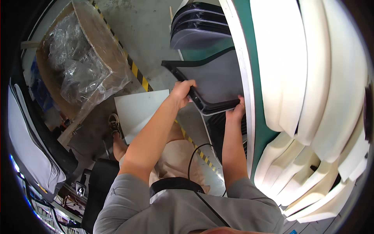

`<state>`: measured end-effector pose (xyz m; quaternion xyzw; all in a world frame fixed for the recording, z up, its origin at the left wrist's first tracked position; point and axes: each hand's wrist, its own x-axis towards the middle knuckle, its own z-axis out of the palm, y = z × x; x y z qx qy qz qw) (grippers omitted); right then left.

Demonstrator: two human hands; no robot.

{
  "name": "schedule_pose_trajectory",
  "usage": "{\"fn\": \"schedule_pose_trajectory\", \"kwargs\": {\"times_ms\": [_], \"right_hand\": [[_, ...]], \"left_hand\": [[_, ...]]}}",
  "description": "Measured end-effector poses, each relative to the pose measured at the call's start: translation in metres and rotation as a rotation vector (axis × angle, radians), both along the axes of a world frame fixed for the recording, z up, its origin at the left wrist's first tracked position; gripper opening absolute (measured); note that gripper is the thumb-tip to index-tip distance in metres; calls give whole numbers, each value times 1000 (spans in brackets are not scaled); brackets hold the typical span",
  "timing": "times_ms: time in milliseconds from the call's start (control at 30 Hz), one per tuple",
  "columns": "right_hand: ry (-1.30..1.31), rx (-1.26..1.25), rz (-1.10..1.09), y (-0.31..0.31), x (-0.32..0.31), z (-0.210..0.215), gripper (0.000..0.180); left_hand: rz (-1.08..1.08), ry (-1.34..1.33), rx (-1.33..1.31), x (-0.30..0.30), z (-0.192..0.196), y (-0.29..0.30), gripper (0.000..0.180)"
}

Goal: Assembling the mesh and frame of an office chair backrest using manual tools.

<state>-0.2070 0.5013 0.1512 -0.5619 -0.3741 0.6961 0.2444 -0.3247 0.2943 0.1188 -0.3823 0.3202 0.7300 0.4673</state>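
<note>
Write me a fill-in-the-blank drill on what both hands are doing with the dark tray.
1. Both hands grip one dark ____ tray.
2. The left hand holds the tray's ____ edge.
3. White ____ pads lie stacked on the green table.
4. A cardboard box on the floor holds clear ____.

Missing words: plastic; left; foam; plastic film

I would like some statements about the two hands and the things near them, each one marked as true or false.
1. Both hands, the left hand and the right hand, grip the black panel. True.
2. The panel is white. False: it is dark grey to black.
3. White foam pieces lie to the person's right. True.
4. The cardboard box holds foam. False: it holds clear plastic film.
5. The floor stripe is yellow and black. True.
</note>
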Motion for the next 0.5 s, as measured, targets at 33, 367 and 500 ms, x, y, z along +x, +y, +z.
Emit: {"fn": "schedule_pose_trajectory", "kwargs": {"times_ms": [33, 367, 500], "right_hand": [[108, 19, 48, 4, -10, -2, 38], [286, 184, 187, 55, -68, -61, 65], [288, 167, 193, 86, -103, -87, 66]], "left_hand": [[-6, 10, 30, -9, -9, 6, 23], [-39, 98, 123, -81, -48, 60, 14], [-26, 101, 136, -93, -66, 73, 15]]}}
